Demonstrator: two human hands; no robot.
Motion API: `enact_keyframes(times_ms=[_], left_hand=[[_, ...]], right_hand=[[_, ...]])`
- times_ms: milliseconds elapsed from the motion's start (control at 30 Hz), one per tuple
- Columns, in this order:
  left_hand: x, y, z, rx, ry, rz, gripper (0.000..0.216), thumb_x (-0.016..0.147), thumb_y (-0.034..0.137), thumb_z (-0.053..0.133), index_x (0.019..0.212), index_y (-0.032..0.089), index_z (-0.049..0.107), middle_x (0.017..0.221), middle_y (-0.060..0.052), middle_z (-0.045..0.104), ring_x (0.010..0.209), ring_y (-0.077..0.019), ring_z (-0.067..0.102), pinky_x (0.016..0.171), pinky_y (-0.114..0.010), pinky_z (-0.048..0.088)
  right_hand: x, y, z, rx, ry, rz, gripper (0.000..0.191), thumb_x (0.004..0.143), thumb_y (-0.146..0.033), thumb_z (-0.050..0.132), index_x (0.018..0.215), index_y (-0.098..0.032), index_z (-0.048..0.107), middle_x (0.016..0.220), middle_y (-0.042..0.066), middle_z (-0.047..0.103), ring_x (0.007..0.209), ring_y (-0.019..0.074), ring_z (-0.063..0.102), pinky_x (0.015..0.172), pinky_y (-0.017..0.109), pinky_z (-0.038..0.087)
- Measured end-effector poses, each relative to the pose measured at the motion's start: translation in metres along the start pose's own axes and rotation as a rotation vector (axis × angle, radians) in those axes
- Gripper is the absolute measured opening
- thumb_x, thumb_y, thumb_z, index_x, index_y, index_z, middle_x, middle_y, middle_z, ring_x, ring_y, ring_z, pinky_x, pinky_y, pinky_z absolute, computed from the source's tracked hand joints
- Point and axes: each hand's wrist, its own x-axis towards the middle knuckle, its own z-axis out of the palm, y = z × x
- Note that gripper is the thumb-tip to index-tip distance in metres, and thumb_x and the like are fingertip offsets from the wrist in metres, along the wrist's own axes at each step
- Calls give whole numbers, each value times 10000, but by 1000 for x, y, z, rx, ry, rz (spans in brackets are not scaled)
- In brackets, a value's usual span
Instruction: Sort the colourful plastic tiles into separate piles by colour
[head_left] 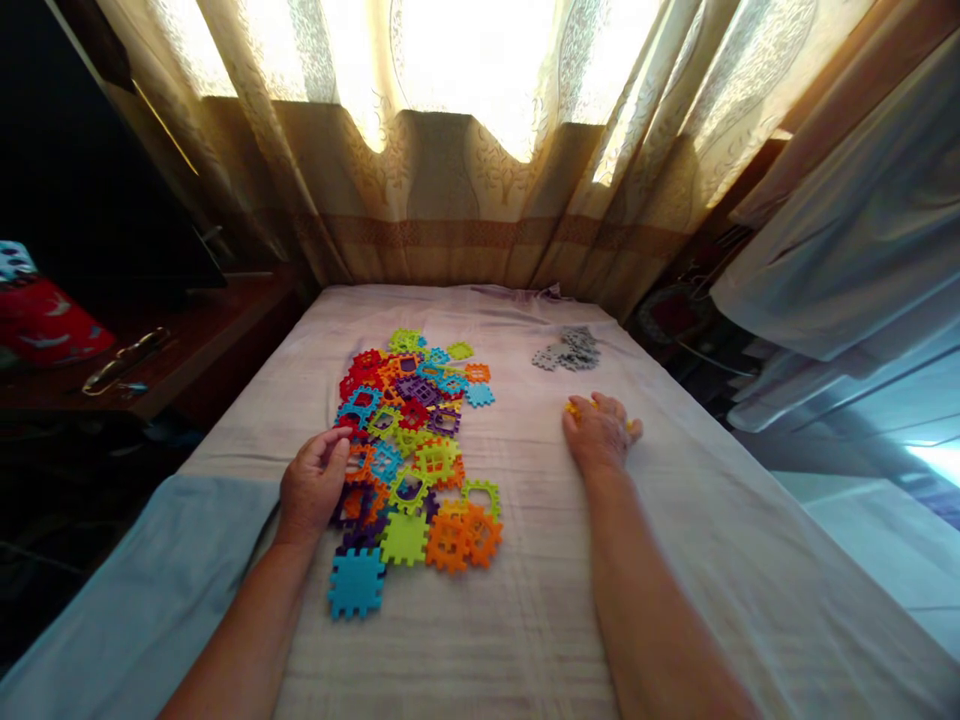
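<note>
A heap of colourful plastic interlocking tiles [412,440] lies on the cloth-covered bed [525,620]. My left hand [313,487] rests at the heap's left edge, fingers curled against the tiles; whether it grips one I cannot make out. My right hand [600,432] lies palm down to the right of the heap, covering a yellow tile [574,408] that peeks out at its fingers. A small pile of grey tiles [568,350] sits further back, beyond my right hand.
Patterned curtains [465,200] hang behind the bed under a bright window. A dark wooden side table [150,360] with a red item [45,322] stands at the left. Draped white fabric [840,250] is at the right.
</note>
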Motion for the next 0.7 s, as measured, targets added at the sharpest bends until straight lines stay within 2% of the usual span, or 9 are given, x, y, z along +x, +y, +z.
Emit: enact_keyframes(times_ms=[100, 200, 300, 367, 500, 633, 700], left_hand=[[0, 0, 1, -9, 17, 12, 457, 792, 535, 497, 1008, 197, 715, 949, -57, 749, 806, -201, 698, 771, -322, 567], [0, 2, 0, -35, 7, 1, 440, 792, 519, 505, 1012, 198, 711, 921, -50, 750, 748, -190, 695, 711, -306, 574], [0, 6, -1, -49, -3, -7, 419, 785, 499, 507, 992, 197, 711, 908, -48, 751, 697, -181, 690, 671, -295, 574], [0, 7, -2, -60, -1, -6, 413, 782, 497, 509, 980, 198, 712, 914, -50, 751, 702, -182, 693, 672, -294, 575], [0, 7, -2, -89, -6, -22, 436, 780, 521, 512, 990, 194, 710, 911, -56, 750, 689, -184, 692, 656, -295, 576], [0, 6, -1, -93, -7, -30, 434, 780, 525, 513, 987, 198, 711, 906, -55, 749, 695, -187, 691, 644, -292, 575], [1, 5, -1, -87, -8, -35, 432, 780, 525, 513, 984, 200, 711, 906, -52, 749, 689, -186, 689, 643, -293, 575]], right_hand=[[0, -5, -5, 4, 67, -26, 354, 880, -372, 531, 1167, -249, 698, 1395, 137, 536, 1338, 351, 370, 1053, 671, 219], [-5, -31, -12, 88, 118, -223, 329, 886, -332, 543, 1156, -238, 707, 1389, 139, 545, 1306, 336, 414, 1057, 592, 279], [-18, -69, -14, 196, -19, -488, 303, 901, -211, 503, 1093, -247, 734, 1234, 108, 657, 1130, 251, 558, 990, 424, 398], [-30, -93, -11, 210, -146, -586, 297, 892, -189, 520, 1084, -258, 735, 1147, 88, 695, 1062, 226, 592, 932, 364, 435], [-49, -122, -3, 229, -234, -659, 259, 893, -253, 574, 1106, -253, 721, 1078, 85, 707, 1015, 223, 609, 885, 340, 459], [-52, -129, 7, 339, -234, -748, 265, 891, -211, 556, 1090, -250, 726, 1079, 66, 708, 1022, 202, 609, 924, 319, 451], [-48, -129, 12, 366, -226, -723, 333, 871, -154, 537, 1139, -248, 711, 1105, 67, 700, 1031, 195, 606, 933, 309, 449]])
